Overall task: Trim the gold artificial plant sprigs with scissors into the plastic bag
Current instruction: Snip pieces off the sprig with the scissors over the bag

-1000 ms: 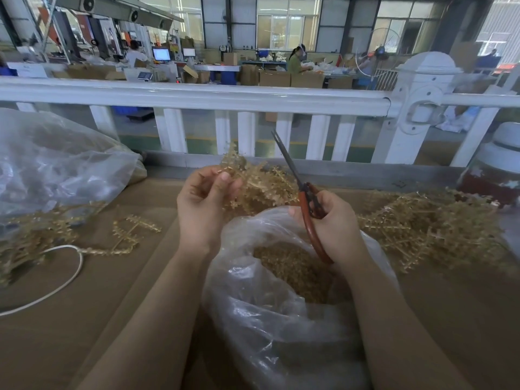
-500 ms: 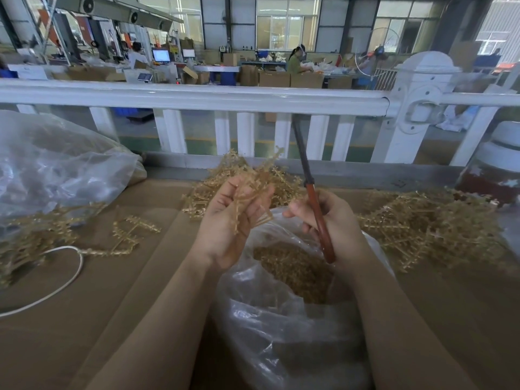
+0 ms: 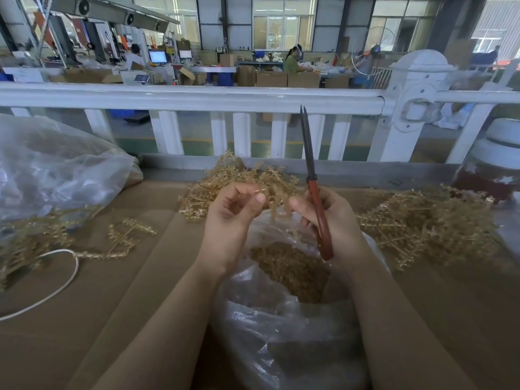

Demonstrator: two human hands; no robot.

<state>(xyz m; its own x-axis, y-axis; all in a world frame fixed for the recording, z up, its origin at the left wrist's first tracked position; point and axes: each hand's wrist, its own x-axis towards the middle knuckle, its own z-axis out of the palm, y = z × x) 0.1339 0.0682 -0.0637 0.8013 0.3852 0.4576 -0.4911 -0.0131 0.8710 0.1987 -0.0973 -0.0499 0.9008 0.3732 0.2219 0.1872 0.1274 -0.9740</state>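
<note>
scissors (image 3: 314, 190) (blades upright) in right hand (image 3: 332, 220), no legible labels.

A brown cardboard-covered worktop (image 3: 464, 319) runs up to a white-painted railing with square balusters and a domed post (image 3: 416, 88) along its far edge. Beyond the railing lies a workshop floor of grey concrete with green painted strips (image 3: 197, 144), crowded with brown cardboard cartons (image 3: 270, 78), blue crates, lit computer monitors (image 3: 157, 56) and a few seated people at distant benches. Tall grid-paned windows (image 3: 284, 23) in the pale grey back wall let in flat daylight, and a grey metal duct with round fans (image 3: 112, 11) crosses overhead at the left.
</note>
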